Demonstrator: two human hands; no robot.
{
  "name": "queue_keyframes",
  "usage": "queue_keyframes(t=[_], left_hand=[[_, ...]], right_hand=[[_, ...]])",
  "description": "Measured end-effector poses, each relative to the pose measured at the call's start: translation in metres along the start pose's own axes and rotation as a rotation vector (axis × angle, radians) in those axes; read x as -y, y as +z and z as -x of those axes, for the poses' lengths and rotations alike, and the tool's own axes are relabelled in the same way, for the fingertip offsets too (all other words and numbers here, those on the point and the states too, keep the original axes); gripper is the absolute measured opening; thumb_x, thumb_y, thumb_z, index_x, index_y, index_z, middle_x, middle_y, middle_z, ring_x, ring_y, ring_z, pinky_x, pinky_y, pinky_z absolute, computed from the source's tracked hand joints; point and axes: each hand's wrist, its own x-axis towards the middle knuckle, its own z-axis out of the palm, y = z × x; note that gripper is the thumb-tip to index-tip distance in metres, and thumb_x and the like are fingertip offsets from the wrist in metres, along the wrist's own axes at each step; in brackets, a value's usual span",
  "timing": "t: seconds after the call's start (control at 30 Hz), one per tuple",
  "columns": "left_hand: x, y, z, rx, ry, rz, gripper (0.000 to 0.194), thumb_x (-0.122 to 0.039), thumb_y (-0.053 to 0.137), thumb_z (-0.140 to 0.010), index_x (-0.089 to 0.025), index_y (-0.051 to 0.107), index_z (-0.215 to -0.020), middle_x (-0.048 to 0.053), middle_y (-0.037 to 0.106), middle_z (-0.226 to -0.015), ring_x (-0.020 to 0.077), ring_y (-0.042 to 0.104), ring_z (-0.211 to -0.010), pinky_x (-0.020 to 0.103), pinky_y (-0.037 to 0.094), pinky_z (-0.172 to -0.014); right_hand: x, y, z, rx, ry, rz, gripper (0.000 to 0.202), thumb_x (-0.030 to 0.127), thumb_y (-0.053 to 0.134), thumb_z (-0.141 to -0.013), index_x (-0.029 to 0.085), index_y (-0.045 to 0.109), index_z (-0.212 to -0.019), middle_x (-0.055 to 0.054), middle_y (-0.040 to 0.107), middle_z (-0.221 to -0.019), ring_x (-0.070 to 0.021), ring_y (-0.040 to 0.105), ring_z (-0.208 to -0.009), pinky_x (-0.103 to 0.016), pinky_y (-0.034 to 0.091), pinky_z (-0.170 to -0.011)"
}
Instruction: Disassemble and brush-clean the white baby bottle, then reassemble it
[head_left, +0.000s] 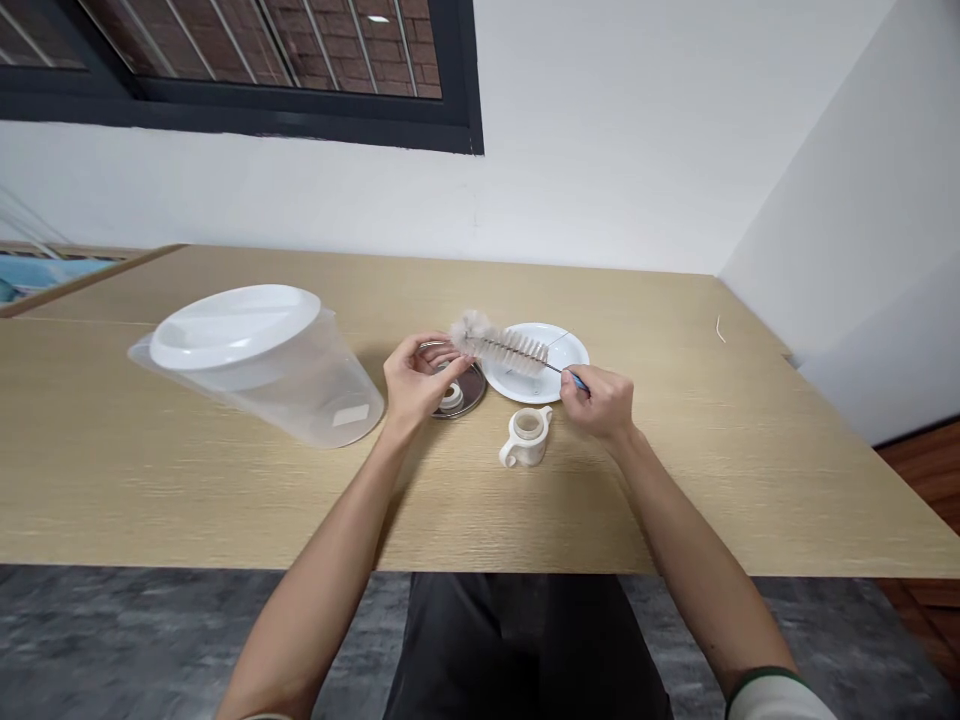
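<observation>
My right hand point(600, 400) is closed around the thin handle of a bottle brush point(517, 350). Held nearly level, the brush points left, with pale bristles along its wire and a fluffy tip. At that tip my left hand point(421, 375) has its thumb and fingers drawn together against the bristles. Partly hidden below the left hand is a round metal lid point(472, 392), with a white ring point(450, 398) on it. A white plate point(574, 350) lies behind the brush. Nearer to me stands a small white two-handled piece point(528, 440) with a round opening.
A large translucent pitcher point(315, 385) with a white lid point(240, 325) stands on the wooden table point(750, 480) to the left. A short white strip point(720, 329) lies at the far right. Behind the table rises a white wall with a dark-framed window point(472, 110).
</observation>
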Motion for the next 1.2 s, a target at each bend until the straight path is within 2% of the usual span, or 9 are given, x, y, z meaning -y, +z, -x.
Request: queue_keyframes(t=[0.23, 0.37, 0.6, 0.77, 0.93, 1.2], left_hand=[[-0.008, 0.002, 0.003, 0.015, 0.007, 0.016, 0.048, -0.034, 0.091, -0.057, -0.018, 0.063, -0.092, 0.002, 0.069, -0.086, 0.013, 0.071, -0.077, 0.028, 0.061, -0.081], [-0.007, 0.001, 0.003, 0.015, 0.017, 0.038, 0.048, -0.032, 0.091, -0.057, -0.018, 0.063, -0.092, 0.002, 0.069, -0.086, 0.0126, 0.071, -0.078, 0.027, 0.061, -0.081], [0.001, -0.003, -0.002, -0.014, 0.037, 0.015, 0.046, -0.031, 0.089, -0.057, -0.019, 0.064, -0.093, 0.003, 0.072, -0.086, 0.0153, 0.071, -0.079, 0.029, 0.062, -0.08], [0.002, -0.008, -0.006, -0.096, 0.096, -0.18, 0.039, -0.023, 0.087, -0.054, -0.018, 0.069, -0.089, 0.004, 0.074, -0.09, 0.0167, 0.07, -0.083, 0.027, 0.061, -0.078], [0.002, -0.004, -0.005, -0.078, 0.067, 0.038, 0.045, -0.029, 0.09, -0.054, -0.015, 0.067, -0.09, 0.003, 0.072, -0.082, 0.0143, 0.072, -0.076, 0.025, 0.062, -0.076], [-0.011, 0.0, -0.003, -0.102, 0.05, 0.134, 0.045, -0.031, 0.094, -0.055, -0.017, 0.067, -0.088, 0.003, 0.073, -0.078, 0.0153, 0.074, -0.074, 0.026, 0.063, -0.074]], right_hand=[[-0.004, -0.002, -0.001, -0.046, 0.097, 0.071, 0.033, 0.029, 0.047, -0.094, 0.018, 0.063, -0.067, 0.001, 0.051, -0.05, -0.0102, 0.042, -0.047, -0.026, 0.026, -0.05], [-0.004, -0.003, -0.002, -0.03, 0.13, 0.087, 0.033, 0.029, 0.047, -0.094, 0.018, 0.063, -0.067, 0.001, 0.053, -0.051, -0.0102, 0.043, -0.048, -0.026, 0.026, -0.05], [0.006, -0.001, 0.0, -0.012, -0.05, -0.039, 0.029, 0.026, 0.048, -0.094, 0.017, 0.069, -0.076, 0.001, 0.058, -0.054, -0.0092, 0.048, -0.049, -0.025, 0.033, -0.052], [0.008, -0.003, 0.0, -0.046, -0.124, -0.049, 0.028, 0.027, 0.049, -0.093, 0.017, 0.068, -0.075, 0.001, 0.06, -0.055, -0.0092, 0.049, -0.048, -0.026, 0.033, -0.052], [0.006, -0.004, -0.003, -0.11, -0.086, -0.02, 0.026, 0.022, 0.051, -0.092, 0.017, 0.067, -0.073, 0.003, 0.054, -0.051, -0.008, 0.046, -0.047, -0.025, 0.031, -0.051], [-0.005, -0.006, -0.004, -0.106, 0.075, 0.075, 0.031, 0.023, 0.051, -0.092, 0.018, 0.062, -0.063, 0.002, 0.05, -0.05, -0.0088, 0.041, -0.047, -0.026, 0.027, -0.05]])
